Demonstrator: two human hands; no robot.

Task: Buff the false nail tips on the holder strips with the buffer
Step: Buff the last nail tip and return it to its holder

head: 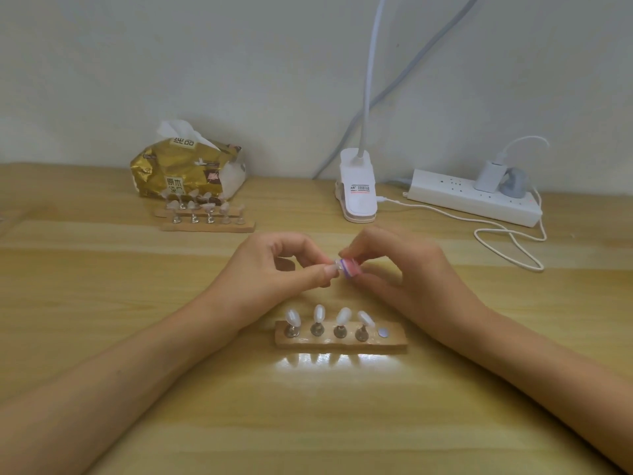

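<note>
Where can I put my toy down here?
Bare wood: the light wooden table's left side, between the gold tissue pack and the left hand; also the near edge, below the wooden nail-tip holder strip. Crowded: back right, with white clip lamp, white power strip, looped white cable.
</note>
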